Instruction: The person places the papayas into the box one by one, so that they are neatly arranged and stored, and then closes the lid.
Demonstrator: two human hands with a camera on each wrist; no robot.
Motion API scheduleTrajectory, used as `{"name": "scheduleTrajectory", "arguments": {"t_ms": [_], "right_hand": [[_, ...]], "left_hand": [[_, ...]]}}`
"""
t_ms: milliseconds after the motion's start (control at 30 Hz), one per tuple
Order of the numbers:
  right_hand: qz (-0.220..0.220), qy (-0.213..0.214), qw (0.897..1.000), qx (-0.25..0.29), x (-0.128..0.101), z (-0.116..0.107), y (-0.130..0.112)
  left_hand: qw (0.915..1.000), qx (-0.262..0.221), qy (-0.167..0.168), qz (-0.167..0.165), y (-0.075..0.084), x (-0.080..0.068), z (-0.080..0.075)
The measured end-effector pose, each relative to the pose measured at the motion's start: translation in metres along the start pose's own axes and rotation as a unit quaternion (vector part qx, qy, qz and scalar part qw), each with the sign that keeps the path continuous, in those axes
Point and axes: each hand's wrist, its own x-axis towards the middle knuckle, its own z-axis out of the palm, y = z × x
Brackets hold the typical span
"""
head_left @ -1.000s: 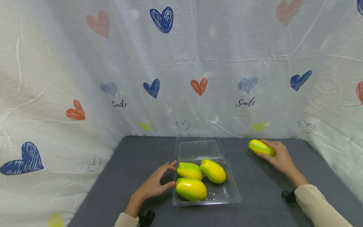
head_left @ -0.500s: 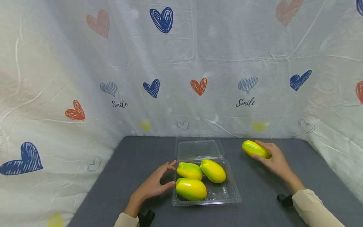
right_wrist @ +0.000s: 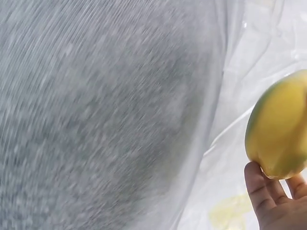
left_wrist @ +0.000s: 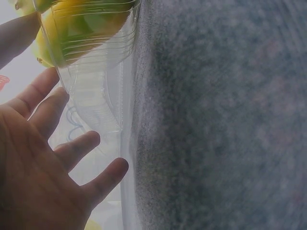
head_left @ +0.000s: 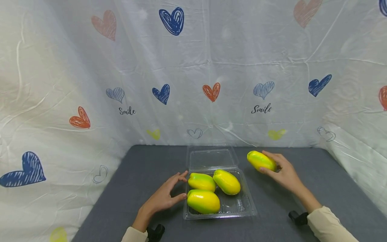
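A clear plastic clamshell box (head_left: 242, 211) lies open on the grey table (head_left: 145, 174), its lid (head_left: 211, 158) folded back. Three yellow-green mangoes (head_left: 203, 201) lie inside it, and the box wall (left_wrist: 91, 43) shows close up in the left wrist view. My left hand (head_left: 164, 196) rests with straight fingers against the box's left side; its fingers (left_wrist: 72, 148) are spread. My right hand (head_left: 282, 173) grips a fourth mango (head_left: 261, 160) above the table, right of the lid. That mango (right_wrist: 280, 127) fills the right wrist view's right edge.
White sheeting printed with hearts (head_left: 211, 92) hangs round the back and both sides of the table. A small black object (head_left: 297, 217) sits by my right sleeve and another (head_left: 155, 232) by my left wrist.
My right hand has carried the fourth mango leftward toward the box. The left hand and the three boxed mangoes have stayed put.
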Motion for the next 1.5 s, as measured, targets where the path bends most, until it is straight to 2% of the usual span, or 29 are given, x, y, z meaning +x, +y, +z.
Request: {"name": "scheduleTrajectory", "arguments": {"t_ms": [600,800,1067,1167,1300,1500], "right_hand": [[-0.037,-0.06,0.995,0.077,-0.009,0.009,-0.058],[-0.043,-0.093,0.988,0.114,-0.017,0.016,-0.077],[-0.079,-0.141,0.975,0.156,-0.029,0.029,-0.089],[-0.087,-0.15,0.973,0.152,-0.034,0.035,-0.092],[-0.086,-0.154,0.978,0.111,-0.04,0.041,-0.095],[-0.114,-0.141,0.98,0.083,-0.045,0.048,-0.095]], "left_hand": [[1.0,-0.002,0.002,-0.001,-0.001,0.001,0.001],[1.0,-0.003,0.001,-0.004,0.001,0.001,0.0],[1.0,0.004,0.003,-0.003,0.0,0.001,0.0],[1.0,0.003,0.003,-0.003,-0.001,0.001,0.001],[1.0,0.003,0.005,0.0,-0.002,0.001,0.001],[1.0,0.003,0.002,-0.002,-0.002,0.001,0.001]]}}
